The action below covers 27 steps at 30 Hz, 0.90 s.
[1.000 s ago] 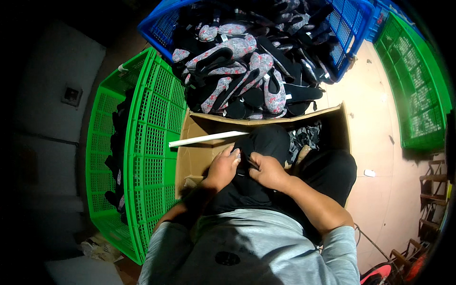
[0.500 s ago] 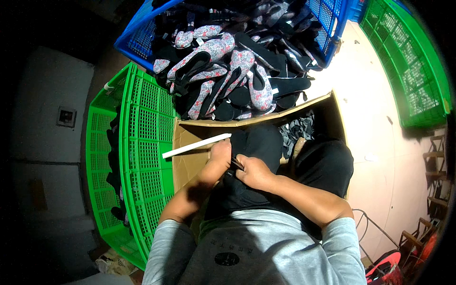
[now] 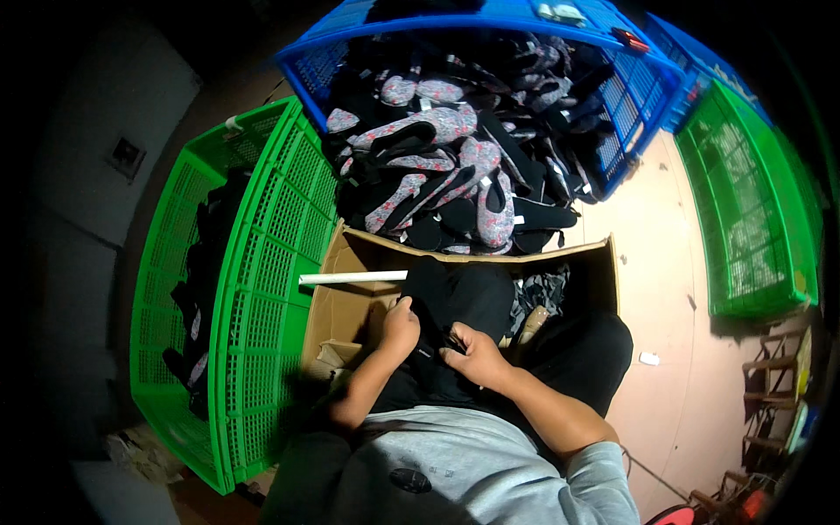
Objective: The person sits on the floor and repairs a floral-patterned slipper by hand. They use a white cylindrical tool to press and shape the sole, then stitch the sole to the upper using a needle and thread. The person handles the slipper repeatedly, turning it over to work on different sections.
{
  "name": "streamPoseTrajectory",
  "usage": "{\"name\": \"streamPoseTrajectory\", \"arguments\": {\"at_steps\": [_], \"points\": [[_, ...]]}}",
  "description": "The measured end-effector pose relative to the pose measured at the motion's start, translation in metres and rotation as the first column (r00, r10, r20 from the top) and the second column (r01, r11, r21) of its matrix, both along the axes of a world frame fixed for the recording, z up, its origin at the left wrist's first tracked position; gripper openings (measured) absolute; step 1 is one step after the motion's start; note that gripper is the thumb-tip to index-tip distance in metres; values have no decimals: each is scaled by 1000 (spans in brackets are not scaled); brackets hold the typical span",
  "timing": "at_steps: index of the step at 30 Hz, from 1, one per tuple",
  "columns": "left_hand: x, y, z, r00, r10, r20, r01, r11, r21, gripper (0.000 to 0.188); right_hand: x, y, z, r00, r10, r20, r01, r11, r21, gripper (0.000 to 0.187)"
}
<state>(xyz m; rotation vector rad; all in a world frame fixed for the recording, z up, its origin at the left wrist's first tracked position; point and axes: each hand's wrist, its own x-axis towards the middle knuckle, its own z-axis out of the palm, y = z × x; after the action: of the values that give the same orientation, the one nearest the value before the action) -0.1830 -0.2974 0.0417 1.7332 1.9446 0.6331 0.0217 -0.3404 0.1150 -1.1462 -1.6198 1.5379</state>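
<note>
Over my lap, my left hand (image 3: pixel 401 327) is closed round the edge of a black cloth piece (image 3: pixel 426 296), which looks like a slipper but blends into my black trousers. My right hand (image 3: pixel 478 357) lies just to its right, fingers curled on a small dark metal tool (image 3: pixel 456 339), perhaps snips; most of it is hidden in the grip. Left of the cloth piece, a white rod (image 3: pixel 350 278) sticks out level across the box, its right end meeting the black cloth. Past my knees lies a big heap of floral and black slippers (image 3: pixel 479 157).
An open cardboard box (image 3: pixel 337 297) surrounds my legs, with grey scraps (image 3: pixel 547 287) inside. A blue crate (image 3: pixel 634 109) stands behind the heap. One green crate (image 3: pixel 271 236) with dark items is at left, another (image 3: pixel 744 201) at far right. Wooden frames (image 3: pixel 774 385) stand at right.
The view has shifted, so the crates sit lower. The rod has gone from slanted to level, and its right end now meets the black cloth. My hands are slightly farther apart.
</note>
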Motion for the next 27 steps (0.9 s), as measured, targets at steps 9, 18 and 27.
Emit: {"name": "streamPoseTrajectory", "arguments": {"at_steps": [9,18,27], "points": [[14,5,137,915,-291,-280,393,802,450,16,23,18,2,743,-504,-440,465,862,-202,15],[45,-10,145,806,-555,-205,582,685,437,19,42,27,5,634,-641,-433,590,762,-265,28],[27,-31,162,774,-585,-244,633,718,289,40,54,41,13,463,-787,-407,713,604,-357,21]]}}
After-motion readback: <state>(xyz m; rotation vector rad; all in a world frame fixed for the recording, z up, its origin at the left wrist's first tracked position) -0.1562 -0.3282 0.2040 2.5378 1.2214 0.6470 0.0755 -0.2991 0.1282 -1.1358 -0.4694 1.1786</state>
